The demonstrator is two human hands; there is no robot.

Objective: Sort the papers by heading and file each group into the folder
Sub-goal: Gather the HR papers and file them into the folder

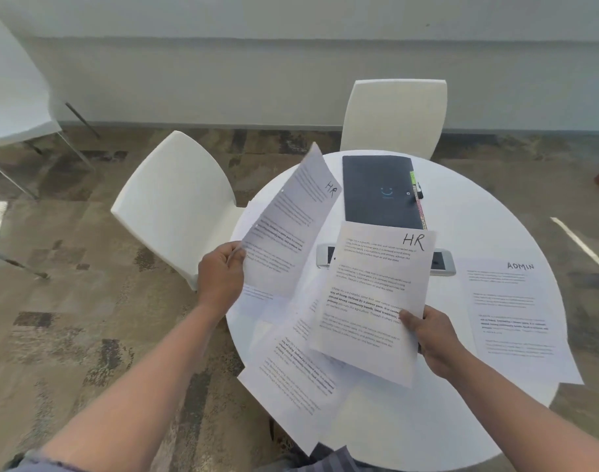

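Papers are mid-sort, and nothing looks filed yet. Taking the round white surface (pixel 489 212) as the landmark: the dark folder (pixel 381 192) lies shut at its far side, with coloured tabs along its right edge, and no sheet sits in or on it. Judging from that, the filing step has not begun.

A loose heap of unsorted sheets (pixel 291 379) sprawls over the near-left edge of the surface, some overhanging it. One sheet marked ADMIN (pixel 516 311) lies flat at the right side, apart from the heap, seemingly the start of its own group.

Two sheets are lifted above the surface. The right hand (pixel 434 338) pinches the lower right edge of an HR sheet (pixel 373 301), thumb on top. The left hand (pixel 221 274) grips the lower corner of a second HR sheet (pixel 291 233), tilted up over the left rim. The likely move is joining these into one HR group.

Headings on the heaped sheets are covered or out of sight, so how many groups remain is unclear. A pale flat device (pixel 444 264) behind the raised sheet is mostly hidden. Body text is too blurred to read.
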